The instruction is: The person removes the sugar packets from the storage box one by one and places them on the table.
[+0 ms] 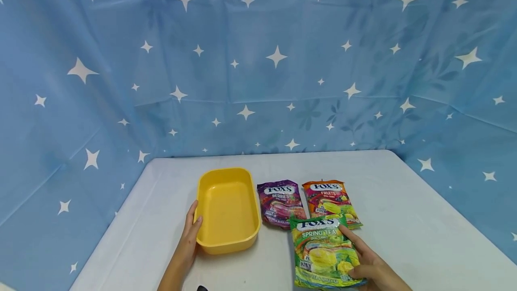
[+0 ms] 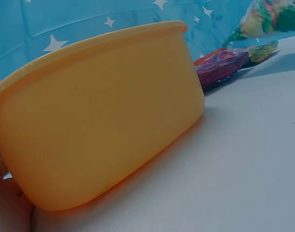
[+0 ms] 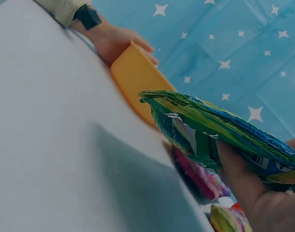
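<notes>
A yellow plastic tub (image 1: 229,247) stands on the white table, with my left hand (image 1: 188,232) gripping its left side at the rim. Close in front of the left wrist view is the tub's outer wall (image 2: 104,116). My right hand (image 1: 373,266) holds a green candy bag (image 1: 323,253) by its right edge, printed Fox's Spring Tea. In the right wrist view the bag (image 3: 186,128) is raised over the table, casting a shadow below. Behind it lie a purple Berries candy bag (image 1: 280,203) and an orange Fruits candy bag (image 1: 329,199), which it partly overlaps in the head view.
The white table (image 1: 412,210) ends at a blue curtain (image 1: 258,80) with white stars at the back and sides. A small black object (image 1: 202,288) shows at the bottom edge of the head view.
</notes>
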`<action>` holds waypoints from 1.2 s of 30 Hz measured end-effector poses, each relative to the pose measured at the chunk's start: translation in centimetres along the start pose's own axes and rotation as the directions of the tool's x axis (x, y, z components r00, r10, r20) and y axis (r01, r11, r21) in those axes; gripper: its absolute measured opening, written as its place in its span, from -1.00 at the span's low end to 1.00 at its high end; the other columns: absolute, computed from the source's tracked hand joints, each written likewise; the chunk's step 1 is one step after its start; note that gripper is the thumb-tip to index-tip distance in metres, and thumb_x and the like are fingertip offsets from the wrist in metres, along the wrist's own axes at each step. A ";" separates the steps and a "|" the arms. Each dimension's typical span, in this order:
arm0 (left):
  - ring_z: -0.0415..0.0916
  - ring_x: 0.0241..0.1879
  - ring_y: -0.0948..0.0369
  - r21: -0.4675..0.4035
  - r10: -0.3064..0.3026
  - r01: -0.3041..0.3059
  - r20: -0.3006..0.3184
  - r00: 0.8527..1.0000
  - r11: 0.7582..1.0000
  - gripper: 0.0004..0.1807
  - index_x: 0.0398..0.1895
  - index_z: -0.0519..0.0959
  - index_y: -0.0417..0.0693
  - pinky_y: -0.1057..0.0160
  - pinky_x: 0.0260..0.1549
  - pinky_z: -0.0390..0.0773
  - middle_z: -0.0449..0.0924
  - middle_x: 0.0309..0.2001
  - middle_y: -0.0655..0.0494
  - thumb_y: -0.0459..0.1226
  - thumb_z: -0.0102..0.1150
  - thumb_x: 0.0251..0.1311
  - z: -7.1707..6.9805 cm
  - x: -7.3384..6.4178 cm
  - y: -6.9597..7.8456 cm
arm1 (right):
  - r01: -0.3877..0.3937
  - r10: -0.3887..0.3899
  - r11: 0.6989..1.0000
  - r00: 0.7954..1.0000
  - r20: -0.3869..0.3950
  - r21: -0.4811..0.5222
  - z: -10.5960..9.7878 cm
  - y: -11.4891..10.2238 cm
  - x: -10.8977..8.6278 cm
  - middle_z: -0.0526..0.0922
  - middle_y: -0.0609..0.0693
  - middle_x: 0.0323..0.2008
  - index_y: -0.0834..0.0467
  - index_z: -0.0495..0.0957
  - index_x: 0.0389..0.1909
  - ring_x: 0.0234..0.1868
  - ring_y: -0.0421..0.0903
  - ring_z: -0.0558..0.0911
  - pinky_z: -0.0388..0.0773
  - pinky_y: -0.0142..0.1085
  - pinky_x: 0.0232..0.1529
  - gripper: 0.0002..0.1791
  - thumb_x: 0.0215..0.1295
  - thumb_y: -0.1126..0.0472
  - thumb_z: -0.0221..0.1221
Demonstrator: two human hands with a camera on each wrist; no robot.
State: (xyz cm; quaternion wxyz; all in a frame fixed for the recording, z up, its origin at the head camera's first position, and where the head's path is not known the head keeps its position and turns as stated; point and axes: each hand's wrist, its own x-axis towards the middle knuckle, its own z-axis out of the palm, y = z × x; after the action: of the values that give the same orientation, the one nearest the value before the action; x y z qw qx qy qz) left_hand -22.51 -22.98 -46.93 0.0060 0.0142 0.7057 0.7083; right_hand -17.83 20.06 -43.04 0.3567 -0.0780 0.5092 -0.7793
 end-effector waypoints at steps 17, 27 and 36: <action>-0.47 0.43 0.00 0.014 -0.013 0.013 -0.028 1.000 1.000 -0.34 0.44 -0.29 0.16 -0.20 0.31 -0.37 -0.45 0.46 0.06 -0.02 -0.33 0.38 0.0 0.2 0.0 | -0.078 0.075 0.993 0.996 -0.046 -0.087 -2.3 1.2 0.1 0.17 0.20 0.23 0.04 -0.62 0.36 0.08 0.00 0.47 0.42 -0.04 0.12 0.05 0.07 0.52 -0.09; -0.50 0.43 0.01 0.033 0.003 -0.002 -0.024 1.000 0.999 -0.34 0.44 -0.29 0.17 -0.20 0.31 -0.39 -0.46 0.46 0.08 -0.01 -0.32 0.38 -0.2 0.4 0.0 | -0.084 0.079 0.977 0.996 -0.035 -0.197 -2.8 2.0 0.2 0.12 0.39 0.21 0.18 -0.75 0.29 0.04 0.01 0.49 0.49 -0.06 0.01 0.06 0.06 0.52 -0.10; -0.49 0.43 0.00 0.019 -0.022 0.023 -0.033 0.999 1.000 -0.32 0.43 -0.29 0.18 -0.20 0.31 -0.38 -0.47 0.46 0.07 0.00 -0.29 0.36 0.0 0.2 0.0 | -0.165 0.072 0.877 0.974 -0.215 -0.451 -2.7 2.1 0.6 -0.23 0.63 0.17 0.31 -0.54 0.34 0.02 0.09 0.48 0.49 -0.01 -0.04 -0.03 0.18 0.34 0.00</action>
State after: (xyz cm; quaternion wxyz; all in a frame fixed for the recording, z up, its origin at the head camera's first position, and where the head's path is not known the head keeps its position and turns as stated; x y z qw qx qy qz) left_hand -22.73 -23.00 -46.96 0.0023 -0.0052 0.7127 0.7015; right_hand -18.58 21.15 -46.20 0.3241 -0.0547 0.7171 -0.6146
